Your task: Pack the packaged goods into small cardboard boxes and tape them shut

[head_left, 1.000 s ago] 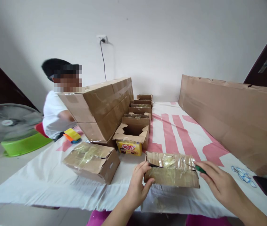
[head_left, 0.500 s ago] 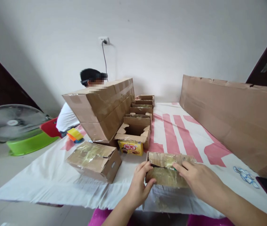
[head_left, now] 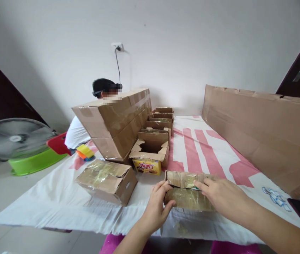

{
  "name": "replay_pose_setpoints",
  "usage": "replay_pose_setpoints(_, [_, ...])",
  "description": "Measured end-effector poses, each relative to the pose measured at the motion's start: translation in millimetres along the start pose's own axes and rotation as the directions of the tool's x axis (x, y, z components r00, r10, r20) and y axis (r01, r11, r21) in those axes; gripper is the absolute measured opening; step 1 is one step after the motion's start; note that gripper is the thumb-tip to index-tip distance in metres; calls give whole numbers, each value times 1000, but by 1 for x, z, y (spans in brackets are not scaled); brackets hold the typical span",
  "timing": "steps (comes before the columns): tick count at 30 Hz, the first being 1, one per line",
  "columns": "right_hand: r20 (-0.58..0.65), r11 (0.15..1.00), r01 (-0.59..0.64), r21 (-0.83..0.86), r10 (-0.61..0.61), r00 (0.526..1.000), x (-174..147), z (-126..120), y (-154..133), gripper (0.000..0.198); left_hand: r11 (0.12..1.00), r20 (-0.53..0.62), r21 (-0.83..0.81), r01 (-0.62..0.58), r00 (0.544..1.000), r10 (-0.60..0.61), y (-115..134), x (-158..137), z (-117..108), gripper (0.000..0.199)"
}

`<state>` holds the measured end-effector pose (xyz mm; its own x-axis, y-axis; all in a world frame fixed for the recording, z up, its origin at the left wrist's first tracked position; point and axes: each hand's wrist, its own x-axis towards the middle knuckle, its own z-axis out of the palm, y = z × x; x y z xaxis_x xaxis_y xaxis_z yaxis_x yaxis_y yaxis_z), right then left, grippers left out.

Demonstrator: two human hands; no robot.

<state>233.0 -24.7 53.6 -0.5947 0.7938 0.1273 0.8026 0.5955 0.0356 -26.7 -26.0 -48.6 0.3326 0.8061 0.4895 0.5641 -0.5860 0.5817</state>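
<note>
Our left hand (head_left: 156, 204) is half curled over the left end of a taped box (head_left: 184, 199), fingers on top and thumb against the near side. Our right hand (head_left: 222, 194) bends over its right part, fingers drawn together round a green thing (head_left: 197, 188), mostly hidden by them. The box lies at the front edge of the table (head_left: 57, 210), near that edge's middle, its long axis running left to right along it and one long side facing us.

Beyond our left hand stands one yellow packet (head_left: 147, 166), its label reading 泡芙. Just behind it, at least four open boxes (head_left: 165, 160) run in a row toward the back edge. A second taped box (head_left: 105, 176) sits toward the front left corner. One large cardboard panel (head_left: 258, 134) stands along the right edge; one person (head_left: 77, 134) is beyond the left edge, partly behind large cartons (head_left: 120, 123).
</note>
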Motion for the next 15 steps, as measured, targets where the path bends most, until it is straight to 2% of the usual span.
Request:
replay_pose_setpoints(4, [-7, 999, 5, -53, -5, 1000, 0, 0, -3, 46, 1000, 12, 3, 21, 1000, -21, 4, 4, -3, 32])
replay_pose_setpoints(8, [57, 989, -34, -144, 43, 997, -1, -1, -4, 60, 999, 30, 37, 26, 999, -27, 10, 10, -8, 31])
replay_pose_setpoints(15, [58, 975, -74, -211, 88, 994, -17, 3, 11, 72, 998, 36, 60, 24, 999, -26, 13, 12, -10, 33])
